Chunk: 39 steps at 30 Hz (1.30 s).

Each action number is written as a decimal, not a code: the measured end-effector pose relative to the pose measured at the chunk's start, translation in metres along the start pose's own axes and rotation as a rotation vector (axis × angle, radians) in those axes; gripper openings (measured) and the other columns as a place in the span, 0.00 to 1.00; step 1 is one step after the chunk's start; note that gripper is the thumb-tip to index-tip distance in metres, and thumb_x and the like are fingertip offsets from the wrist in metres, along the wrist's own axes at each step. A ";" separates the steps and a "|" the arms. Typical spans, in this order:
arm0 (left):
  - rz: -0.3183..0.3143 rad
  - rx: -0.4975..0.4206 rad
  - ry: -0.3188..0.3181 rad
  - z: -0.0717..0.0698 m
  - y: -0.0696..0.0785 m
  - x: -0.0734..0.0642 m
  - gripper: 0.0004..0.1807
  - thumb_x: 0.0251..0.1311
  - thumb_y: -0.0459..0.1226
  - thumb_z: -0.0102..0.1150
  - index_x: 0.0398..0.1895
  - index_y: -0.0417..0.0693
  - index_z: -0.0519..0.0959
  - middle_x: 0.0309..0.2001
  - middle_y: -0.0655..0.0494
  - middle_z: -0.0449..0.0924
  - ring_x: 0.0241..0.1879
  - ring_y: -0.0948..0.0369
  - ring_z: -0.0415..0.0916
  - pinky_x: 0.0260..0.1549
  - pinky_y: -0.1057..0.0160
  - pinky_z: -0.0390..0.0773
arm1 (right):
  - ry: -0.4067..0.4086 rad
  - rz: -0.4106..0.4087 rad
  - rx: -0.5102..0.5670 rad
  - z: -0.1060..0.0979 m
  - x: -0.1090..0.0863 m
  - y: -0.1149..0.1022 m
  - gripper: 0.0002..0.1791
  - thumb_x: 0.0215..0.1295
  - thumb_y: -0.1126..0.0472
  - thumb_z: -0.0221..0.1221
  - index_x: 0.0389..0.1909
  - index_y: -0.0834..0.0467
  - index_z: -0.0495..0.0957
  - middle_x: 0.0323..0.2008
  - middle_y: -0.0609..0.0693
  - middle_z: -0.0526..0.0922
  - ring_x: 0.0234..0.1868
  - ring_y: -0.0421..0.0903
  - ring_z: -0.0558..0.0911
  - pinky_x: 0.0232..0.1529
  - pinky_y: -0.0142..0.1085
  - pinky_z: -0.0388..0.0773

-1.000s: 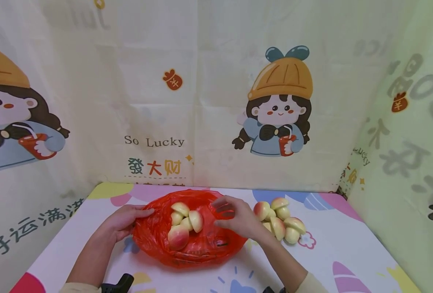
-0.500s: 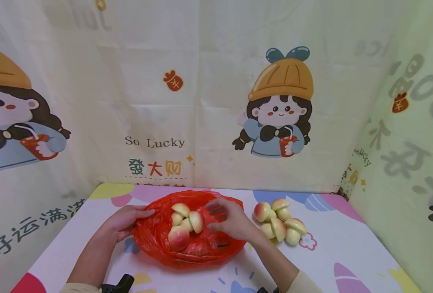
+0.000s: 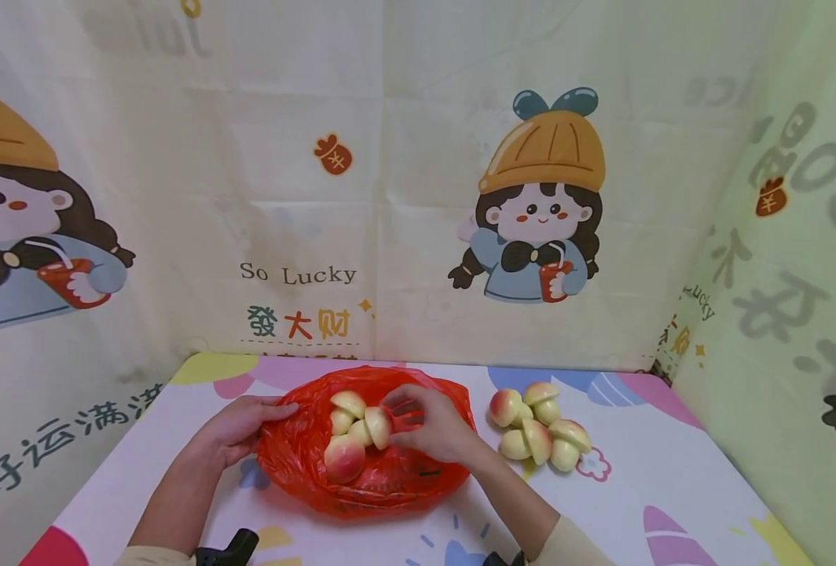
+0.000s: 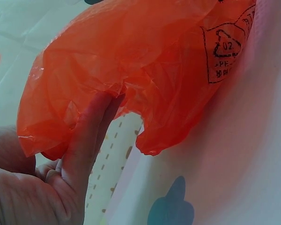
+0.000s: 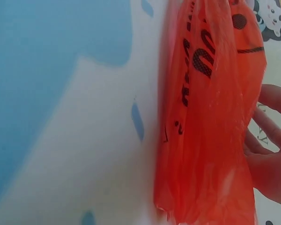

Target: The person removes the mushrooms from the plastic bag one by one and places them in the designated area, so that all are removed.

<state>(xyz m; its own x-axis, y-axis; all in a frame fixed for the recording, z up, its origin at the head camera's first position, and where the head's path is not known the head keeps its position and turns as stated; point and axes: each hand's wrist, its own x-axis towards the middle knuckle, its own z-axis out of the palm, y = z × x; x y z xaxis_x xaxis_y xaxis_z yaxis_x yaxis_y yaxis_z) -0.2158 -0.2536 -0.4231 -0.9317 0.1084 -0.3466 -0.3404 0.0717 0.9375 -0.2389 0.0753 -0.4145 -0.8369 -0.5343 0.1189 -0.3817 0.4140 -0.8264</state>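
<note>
A red plastic bag point(image 3: 291, 479) lies spread on the table with its mouth facing up. My left hand point(image 3: 237, 428) pinches its left rim, thumb over the edge; in the left wrist view the fingers point(image 4: 86, 131) run against the outside of the film. Inside the bag are several toy mushrooms point(image 3: 345, 458) with cream stems and pink-tinged caps. My right hand point(image 3: 432, 424) reaches over the right side of the mouth, fingers spread and slightly bent, fingertips right beside the rightmost mushroom cap point(image 3: 379, 428). The bag's wall partly hides this hand in the right wrist view.
Several more toy mushrooms point(image 3: 537, 442) sit in a cluster on the table, right of the bag. A printed cloth point(image 3: 418, 236) stands around the back and sides of the patterned table point(image 3: 672, 472).
My right hand has moved left over the bag, from its right rim to beside the mushrooms inside. The left hand keeps its hold on the rim, and the mushrooms have stayed in place.
</note>
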 end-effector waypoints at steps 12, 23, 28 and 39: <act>0.004 0.011 -0.007 0.000 0.002 -0.001 0.31 0.74 0.42 0.60 0.73 0.32 0.69 0.46 0.49 0.88 0.42 0.53 0.89 0.44 0.52 0.90 | 0.011 0.029 -0.029 0.011 0.005 -0.001 0.25 0.60 0.63 0.74 0.57 0.50 0.80 0.57 0.48 0.83 0.61 0.55 0.82 0.57 0.51 0.86; 0.000 0.008 -0.004 0.001 0.002 -0.001 0.32 0.74 0.42 0.60 0.73 0.33 0.69 0.47 0.49 0.88 0.42 0.53 0.89 0.44 0.52 0.90 | 0.021 0.039 -0.049 0.017 0.010 0.001 0.24 0.59 0.62 0.75 0.56 0.47 0.81 0.56 0.46 0.83 0.62 0.54 0.81 0.58 0.51 0.86; 0.002 0.011 -0.004 0.000 0.002 0.001 0.33 0.74 0.42 0.60 0.74 0.33 0.67 0.48 0.49 0.87 0.43 0.53 0.89 0.44 0.52 0.90 | 0.015 0.042 -0.088 0.019 0.013 0.002 0.25 0.59 0.62 0.75 0.57 0.45 0.80 0.56 0.43 0.82 0.62 0.51 0.80 0.57 0.48 0.86; 0.001 0.011 -0.005 0.002 0.003 -0.001 0.33 0.74 0.42 0.60 0.74 0.33 0.67 0.48 0.48 0.87 0.43 0.53 0.89 0.44 0.52 0.90 | -0.017 0.018 -0.122 0.019 0.016 0.004 0.27 0.59 0.61 0.75 0.59 0.44 0.80 0.57 0.43 0.81 0.61 0.48 0.80 0.56 0.45 0.86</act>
<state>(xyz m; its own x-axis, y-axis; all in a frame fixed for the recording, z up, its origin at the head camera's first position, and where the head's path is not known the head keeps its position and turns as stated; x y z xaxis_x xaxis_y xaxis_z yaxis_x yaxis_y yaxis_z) -0.2160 -0.2514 -0.4197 -0.9315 0.1134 -0.3456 -0.3377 0.0829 0.9376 -0.2461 0.0542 -0.4266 -0.8378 -0.5378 0.0942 -0.4122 0.5098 -0.7551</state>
